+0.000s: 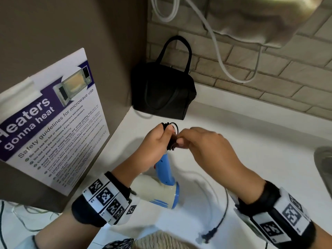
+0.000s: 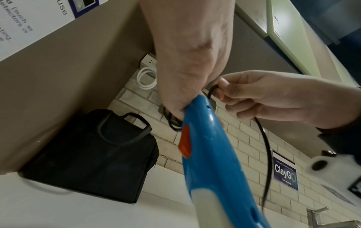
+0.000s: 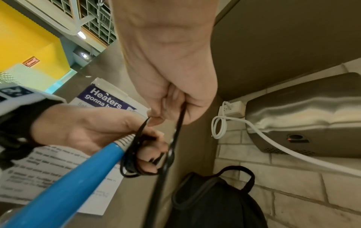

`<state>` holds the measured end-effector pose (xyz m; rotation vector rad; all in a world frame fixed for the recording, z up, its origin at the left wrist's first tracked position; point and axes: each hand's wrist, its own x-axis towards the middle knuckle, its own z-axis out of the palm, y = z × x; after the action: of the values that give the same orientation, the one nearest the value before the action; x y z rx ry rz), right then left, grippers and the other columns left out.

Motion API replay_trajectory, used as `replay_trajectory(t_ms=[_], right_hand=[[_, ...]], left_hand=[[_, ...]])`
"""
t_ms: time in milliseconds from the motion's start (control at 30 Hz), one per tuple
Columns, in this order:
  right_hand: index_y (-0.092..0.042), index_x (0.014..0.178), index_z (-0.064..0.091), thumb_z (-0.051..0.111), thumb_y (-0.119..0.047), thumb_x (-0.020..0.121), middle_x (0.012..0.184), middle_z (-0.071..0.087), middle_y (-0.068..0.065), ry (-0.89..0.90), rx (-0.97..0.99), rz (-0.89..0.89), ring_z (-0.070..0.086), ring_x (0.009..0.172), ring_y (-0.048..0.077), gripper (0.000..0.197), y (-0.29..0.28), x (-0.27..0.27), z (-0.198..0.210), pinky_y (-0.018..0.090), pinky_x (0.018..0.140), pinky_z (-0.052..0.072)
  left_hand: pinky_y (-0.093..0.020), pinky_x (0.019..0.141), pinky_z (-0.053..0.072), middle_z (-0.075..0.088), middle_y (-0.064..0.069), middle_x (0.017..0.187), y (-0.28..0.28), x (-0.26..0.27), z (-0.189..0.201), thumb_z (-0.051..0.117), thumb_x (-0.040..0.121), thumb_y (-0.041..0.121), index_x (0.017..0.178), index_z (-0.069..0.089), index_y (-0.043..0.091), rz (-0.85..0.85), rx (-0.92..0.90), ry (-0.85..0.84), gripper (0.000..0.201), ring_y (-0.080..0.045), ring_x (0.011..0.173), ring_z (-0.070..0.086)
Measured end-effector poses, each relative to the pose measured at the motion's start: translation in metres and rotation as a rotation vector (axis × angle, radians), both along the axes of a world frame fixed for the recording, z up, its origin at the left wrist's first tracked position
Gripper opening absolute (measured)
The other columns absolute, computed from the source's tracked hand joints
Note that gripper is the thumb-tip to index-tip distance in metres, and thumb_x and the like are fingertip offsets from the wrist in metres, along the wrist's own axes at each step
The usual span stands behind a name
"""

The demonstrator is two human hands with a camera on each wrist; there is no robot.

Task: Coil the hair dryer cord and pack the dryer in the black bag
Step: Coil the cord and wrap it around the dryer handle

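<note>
The left hand grips the end of the blue handle of the hair dryer together with several loops of black cord wound there. The dryer hangs nozzle-down over the white counter. At three o'clock of the left hand, the right hand pinches the cord (its loose tail drops toward six o'clock). The black bag stands at twelve o'clock, in the corner, apart from both hands.

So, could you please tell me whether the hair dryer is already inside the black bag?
No, the hair dryer is outside the black bag, gripped by its blue handle in the left hand.
</note>
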<state>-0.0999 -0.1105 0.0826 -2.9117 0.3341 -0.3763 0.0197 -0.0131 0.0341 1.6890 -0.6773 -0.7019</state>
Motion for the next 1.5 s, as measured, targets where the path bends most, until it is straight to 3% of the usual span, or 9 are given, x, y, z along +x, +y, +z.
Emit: replay_trajectory(t_ms=[167, 400, 467, 567, 733, 833, 1033, 1233, 1500], right_hand=[[-0.020, 0.086, 0.058, 0.045, -0.027, 0.093, 0.078, 0.060, -0.005, -0.096, 0.088, -0.021, 0.058, 0.071, 0.021, 0.017, -0.021, 0.018, -0.006, 0.034, 0.057, 0.046], [-0.013, 0.091, 0.067, 0.045, -0.037, 0.098, 0.068, 0.060, -0.012, 0.078, 0.679, -0.071, 0.055, 0.057, 0.001, 0.034, -0.042, 0.025, -0.020, 0.017, 0.059, 0.044], [-0.020, 0.096, 0.070, 0.038, -0.047, 0.096, 0.053, 0.039, -0.011, 0.148, 1.010, -0.033, 0.032, 0.040, 0.005, 0.042, -0.038, 0.019, -0.019, 0.017, 0.042, 0.027], [-0.029, 0.096, 0.071, 0.037, -0.056, 0.089, 0.058, 0.023, -0.003, 0.200, 1.265, 0.024, 0.016, 0.051, 0.011, 0.044, -0.037, 0.014, -0.016, 0.027, 0.048, 0.013], [-0.018, 0.102, 0.064, 0.039, -0.042, 0.091, 0.054, 0.044, -0.017, 0.256, 1.415, 0.135, 0.019, 0.046, 0.004, 0.036, -0.042, 0.009, -0.003, 0.019, 0.044, 0.015], [-0.017, 0.101, 0.060, 0.039, -0.041, 0.091, 0.055, 0.039, -0.017, 0.277, 1.330, 0.155, 0.021, 0.048, 0.005, 0.034, -0.041, 0.010, -0.002, 0.023, 0.048, 0.015], [-0.001, 0.099, 0.051, 0.034, -0.043, 0.095, 0.060, 0.048, -0.017, 0.208, 1.321, 0.062, 0.027, 0.047, 0.003, 0.046, -0.033, 0.017, -0.007, 0.019, 0.047, 0.019], [-0.020, 0.070, 0.047, 0.042, -0.050, 0.090, 0.054, 0.032, -0.009, 0.187, 1.573, -0.005, 0.017, 0.042, 0.004, 0.036, -0.034, 0.022, -0.005, 0.019, 0.042, 0.012], [-0.016, 0.087, 0.051, 0.042, -0.038, 0.095, 0.067, 0.039, -0.007, 0.176, 1.936, 0.095, 0.021, 0.047, 0.003, 0.026, -0.039, 0.019, -0.017, 0.014, 0.042, 0.022]], left_hand=[[-0.039, 0.088, 0.054, 0.057, -0.005, 0.050, 0.007, -0.002, 0.002, 0.027, 0.105, 0.022, 0.094, 0.050, 0.002, -0.239, -0.220, 0.386, 0.033, -0.017, 0.049, 0.060], [-0.030, 0.077, 0.053, 0.029, 0.006, 0.047, 0.015, 0.001, 0.004, 0.028, 0.096, 0.046, 0.080, 0.050, 0.012, -0.463, -0.237, 0.525, 0.043, -0.010, 0.039, 0.033], [-0.030, 0.075, 0.052, 0.029, 0.007, 0.047, 0.014, 0.003, 0.005, 0.031, 0.097, 0.043, 0.078, 0.049, 0.013, -0.465, -0.254, 0.543, 0.040, -0.009, 0.040, 0.033], [-0.028, 0.073, 0.052, 0.031, 0.009, 0.049, 0.014, 0.008, 0.006, 0.034, 0.098, 0.036, 0.078, 0.051, 0.014, -0.472, -0.276, 0.606, 0.034, -0.007, 0.042, 0.035], [-0.026, 0.082, 0.051, 0.037, 0.009, 0.058, 0.016, 0.015, 0.010, 0.036, 0.099, 0.025, 0.090, 0.050, 0.011, -0.549, -0.269, 0.617, 0.022, -0.006, 0.053, 0.043], [-0.027, 0.085, 0.049, 0.041, 0.009, 0.061, 0.018, 0.019, 0.011, 0.036, 0.098, 0.021, 0.093, 0.049, 0.010, -0.578, -0.245, 0.622, 0.017, -0.007, 0.057, 0.045], [-0.029, 0.082, 0.052, 0.035, 0.006, 0.054, 0.014, 0.024, 0.021, 0.037, 0.097, 0.032, 0.078, 0.053, 0.012, -0.515, -0.213, 0.671, 0.033, -0.013, 0.053, 0.041], [-0.040, 0.100, 0.045, 0.045, 0.005, 0.062, 0.016, 0.029, 0.019, 0.039, 0.097, 0.031, 0.079, 0.059, 0.014, -0.551, -0.264, 0.721, 0.032, -0.014, 0.067, 0.053], [-0.029, 0.078, 0.042, 0.033, 0.011, 0.054, 0.009, 0.030, 0.016, 0.038, 0.100, 0.035, 0.077, 0.053, 0.015, -0.436, -0.324, 0.764, 0.034, -0.007, 0.051, 0.032]])
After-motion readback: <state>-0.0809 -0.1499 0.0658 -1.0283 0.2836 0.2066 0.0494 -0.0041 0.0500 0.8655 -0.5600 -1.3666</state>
